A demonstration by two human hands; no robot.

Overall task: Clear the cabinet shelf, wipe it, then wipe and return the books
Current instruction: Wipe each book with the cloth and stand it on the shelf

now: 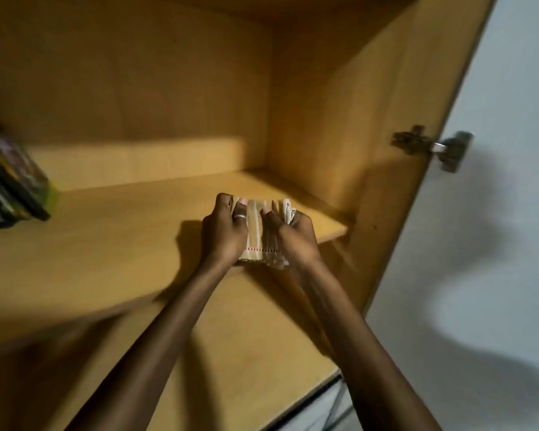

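Observation:
A folded pale cloth [259, 231] with stripes and a red dotted line is held between both hands over the front right part of the wooden cabinet shelf [106, 244]. My left hand [223, 230], with a ring on one finger, grips the cloth's left side. My right hand [293, 236] grips its bunched right side. A few dark books [10, 185] lean at the far left of the shelf, blurred and partly cut off by the frame edge.
The cabinet's right wall [339, 126] and back panel [137, 88] close in the shelf. A lower shelf [246, 353] lies beneath my forearms. The white door [495, 213] stands open at right on a metal hinge [433, 147].

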